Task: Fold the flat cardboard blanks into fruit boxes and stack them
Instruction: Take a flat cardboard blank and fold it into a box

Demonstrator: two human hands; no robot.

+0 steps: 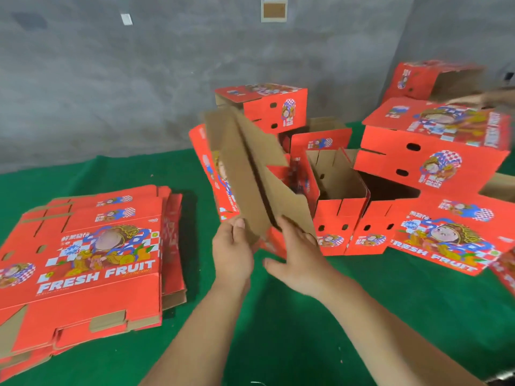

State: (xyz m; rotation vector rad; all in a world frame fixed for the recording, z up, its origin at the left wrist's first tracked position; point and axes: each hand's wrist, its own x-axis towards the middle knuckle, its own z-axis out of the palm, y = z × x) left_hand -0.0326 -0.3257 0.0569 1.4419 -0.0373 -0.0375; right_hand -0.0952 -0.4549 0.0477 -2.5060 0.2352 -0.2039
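The green bench (278,316) fills the lower view before a grey wall (139,79). Flat blanks (83,263) are stacked at left. Folded boxes (434,143) pile at right, and an open box (340,196) is empty. At centre the left hand (232,254) pinches the half-folded blank (250,174), tilted upright; the right hand (298,260) rests spread against its flap.
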